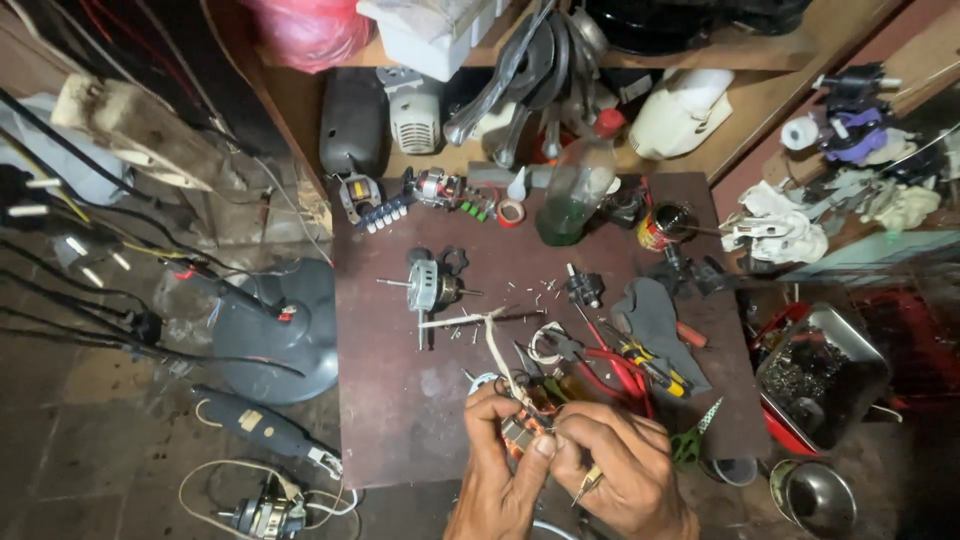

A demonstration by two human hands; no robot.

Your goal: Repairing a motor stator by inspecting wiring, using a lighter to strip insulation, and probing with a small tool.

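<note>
Two bare hands meet at six o'clock on the dark work board (400,400). The left hand (497,470) is closed around a small motor stator with copper windings (522,428), and the right hand (615,470) pinches the same part from the other side, with a thin metal tool (585,487) sticking out below its fingers. A pale cord (492,345) runs up from the part toward twelve o'clock.

By the look of it the job is mid-way: the rotor with its shaft (428,287) lies apart at ten o'clock, loose screws are scattered about it, and the stator is not yet back in any housing.

At twelve o'clock stands a clear bottle with a red cap (580,180), holding greenish liquid; at one o'clock a round tin with a red and yellow label (660,228). A small roll of red tape (511,212) sits beside the bottle. A pink plastic bag (305,30) hangs at eleven o'clock.
</note>
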